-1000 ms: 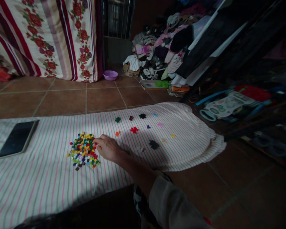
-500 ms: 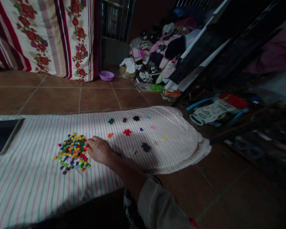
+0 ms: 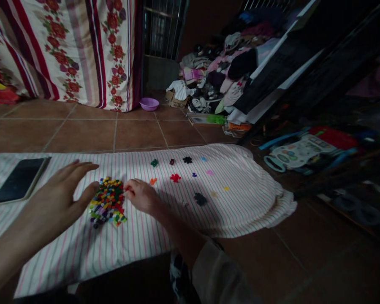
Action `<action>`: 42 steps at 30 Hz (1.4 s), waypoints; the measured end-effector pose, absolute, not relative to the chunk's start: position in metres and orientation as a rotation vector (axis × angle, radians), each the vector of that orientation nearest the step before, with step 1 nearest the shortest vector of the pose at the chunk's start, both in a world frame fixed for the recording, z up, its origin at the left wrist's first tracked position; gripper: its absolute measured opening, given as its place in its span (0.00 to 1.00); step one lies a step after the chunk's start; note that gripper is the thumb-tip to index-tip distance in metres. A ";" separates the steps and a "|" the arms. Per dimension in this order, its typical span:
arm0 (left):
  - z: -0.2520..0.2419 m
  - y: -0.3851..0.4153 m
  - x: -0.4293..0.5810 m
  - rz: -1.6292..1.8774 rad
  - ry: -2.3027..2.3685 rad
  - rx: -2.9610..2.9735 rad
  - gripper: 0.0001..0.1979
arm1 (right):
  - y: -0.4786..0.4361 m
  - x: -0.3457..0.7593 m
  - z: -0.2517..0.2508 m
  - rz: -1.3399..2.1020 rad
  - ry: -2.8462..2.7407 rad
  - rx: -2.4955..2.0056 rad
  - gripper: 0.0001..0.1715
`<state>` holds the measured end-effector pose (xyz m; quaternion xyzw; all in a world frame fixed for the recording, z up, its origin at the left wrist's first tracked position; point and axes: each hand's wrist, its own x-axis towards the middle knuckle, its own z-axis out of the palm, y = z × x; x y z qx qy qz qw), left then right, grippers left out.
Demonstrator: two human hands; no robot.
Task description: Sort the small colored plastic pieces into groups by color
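Observation:
A heap of small coloured blocks [image 3: 109, 200] lies on a striped cloth [image 3: 139, 240]. My right hand [image 3: 141, 195] is at the heap's right edge, fingers closed in a pinch on what looks like a small red block [image 3: 126, 190], mostly covered by the fingertips. To the left of the heap, my left hand [image 3: 61, 194] hovers with fingers stretched and thumb apart, holding nothing. Right of my right hand lie separate colour groups: orange blocks [image 3: 153, 181], red blocks [image 3: 175, 177], green blocks [image 3: 154, 162], black blocks [image 3: 187, 160] and dark grey blocks [image 3: 200, 199].
A tablet-like dark device [image 3: 19, 179] lies at the cloth's left end. Beyond, on the tiled floor, are a purple basin [image 3: 149, 104] and a heap of clothes [image 3: 221, 69]. A floral curtain [image 3: 82, 50] hangs behind. A toy panel [image 3: 300, 152] lies at the right.
My left hand has come into view from the left and reaches beside the heap. My right hand stays at the heap's right edge. The whole view has shifted slightly.

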<state>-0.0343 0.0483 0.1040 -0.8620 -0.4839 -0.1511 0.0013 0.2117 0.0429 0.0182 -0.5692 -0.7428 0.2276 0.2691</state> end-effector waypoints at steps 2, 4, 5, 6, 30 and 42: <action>0.086 0.066 -0.023 -0.501 -1.505 -2.677 0.31 | 0.046 0.217 0.017 0.630 -1.952 -1.501 0.12; 0.060 0.075 -0.027 -0.407 -1.574 -2.728 0.33 | 0.048 0.223 0.017 0.642 -1.924 -1.444 0.12; 0.048 0.077 -0.034 -0.322 -1.605 -2.743 0.36 | 0.048 0.226 0.017 0.639 -1.912 -1.418 0.12; 0.036 0.077 -0.041 -0.250 -1.599 -2.778 0.38 | 0.049 0.230 0.017 0.630 -1.897 -1.400 0.12; -0.035 0.059 -0.069 -0.222 -1.438 -2.860 0.43 | 0.042 0.389 0.005 0.163 -1.711 -1.729 0.19; -0.016 0.082 -0.047 -0.275 -1.523 -2.952 0.37 | 0.039 0.389 -0.002 0.236 -1.830 -1.713 0.22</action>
